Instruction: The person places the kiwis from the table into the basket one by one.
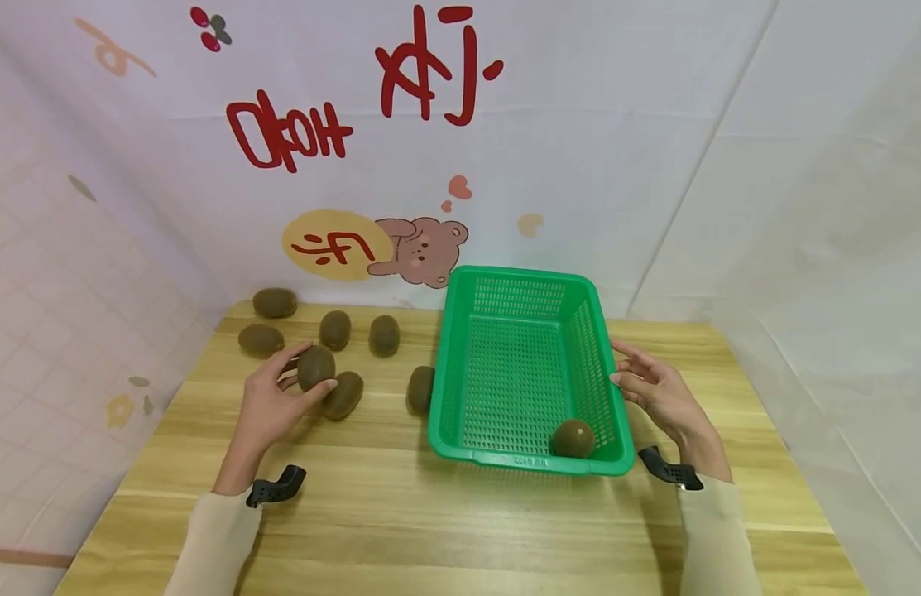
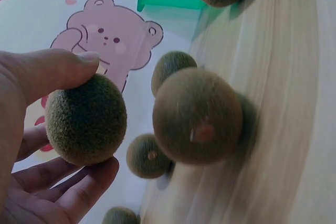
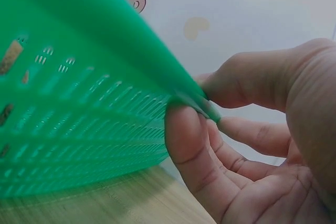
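My left hand (image 1: 270, 403) grasps a kiwi (image 1: 315, 367) left of the green basket (image 1: 460, 414); my right hand (image 1: 657, 393) pinches its right rim.

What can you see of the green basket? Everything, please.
The green basket is a rectangular tray of what looks like plastic, with slotted walls and floor and a smooth rolled rim. It sits upright on the wooden table, right of the loose kiwis. One kiwi lies inside, at the near right corner. Another kiwi rests against its left wall. The right hand pinches the right rim between thumb and fingers.
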A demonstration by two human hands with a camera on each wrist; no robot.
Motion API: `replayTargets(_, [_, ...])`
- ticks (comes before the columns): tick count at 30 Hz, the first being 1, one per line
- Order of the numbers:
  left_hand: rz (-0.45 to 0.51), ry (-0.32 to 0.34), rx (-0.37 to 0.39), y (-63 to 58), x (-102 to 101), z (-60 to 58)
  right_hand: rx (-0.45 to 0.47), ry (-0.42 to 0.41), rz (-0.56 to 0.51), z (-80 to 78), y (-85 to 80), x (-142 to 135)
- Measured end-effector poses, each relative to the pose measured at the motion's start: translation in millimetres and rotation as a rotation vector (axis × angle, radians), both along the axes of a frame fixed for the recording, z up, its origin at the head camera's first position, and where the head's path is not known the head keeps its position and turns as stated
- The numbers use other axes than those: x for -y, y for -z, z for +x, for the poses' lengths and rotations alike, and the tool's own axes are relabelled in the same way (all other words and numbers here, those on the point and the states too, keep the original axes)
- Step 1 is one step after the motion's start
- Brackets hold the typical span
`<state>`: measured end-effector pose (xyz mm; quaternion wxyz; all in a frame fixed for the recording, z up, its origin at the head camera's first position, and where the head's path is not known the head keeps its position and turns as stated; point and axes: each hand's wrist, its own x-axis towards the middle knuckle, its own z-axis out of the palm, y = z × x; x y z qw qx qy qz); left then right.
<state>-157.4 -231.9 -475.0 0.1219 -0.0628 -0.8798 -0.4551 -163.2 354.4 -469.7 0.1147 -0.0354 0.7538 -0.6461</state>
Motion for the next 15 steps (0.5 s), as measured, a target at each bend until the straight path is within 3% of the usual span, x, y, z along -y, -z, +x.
replayTargets(15, [0.061, 0.091, -0.010, -12.2, -35.6, -14.2, 0.001, 0.012, 0.000, 1.1, -1.0, 1.8])
